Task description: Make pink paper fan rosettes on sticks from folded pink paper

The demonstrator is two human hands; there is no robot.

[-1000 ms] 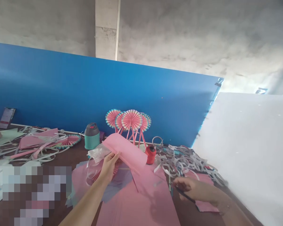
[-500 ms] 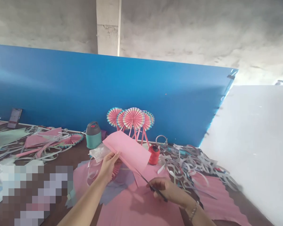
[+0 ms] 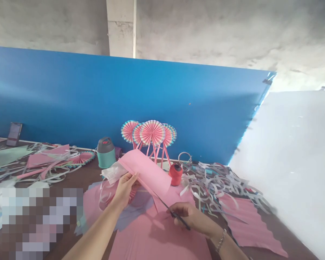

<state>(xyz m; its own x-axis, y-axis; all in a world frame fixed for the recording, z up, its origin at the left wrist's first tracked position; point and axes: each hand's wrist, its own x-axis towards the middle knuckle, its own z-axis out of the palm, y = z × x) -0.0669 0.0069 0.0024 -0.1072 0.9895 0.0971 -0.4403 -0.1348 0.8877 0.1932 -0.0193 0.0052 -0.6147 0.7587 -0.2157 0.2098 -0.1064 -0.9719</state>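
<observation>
The fingers (image 3: 129, 177) of your left hand (image 3: 124, 191) pinch the curled pink sheet (image 3: 147, 171) by its near edge; those of your right hand (image 3: 189, 217) are curled around the black scissors (image 3: 182, 220), blades at that edge. Beneath lie pink papers (image 3: 154, 240) on the desk (image 3: 82, 176). Beyond are a red thread spool (image 3: 176, 176) and, farther back, pleated fans (image 3: 152, 133); curled paper strips (image 3: 219, 184) lie to the right.

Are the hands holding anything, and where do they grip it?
The left hand pinches the curled pink paper by its near, lower-left edge. The right hand holds the scissors by the handles.
</observation>
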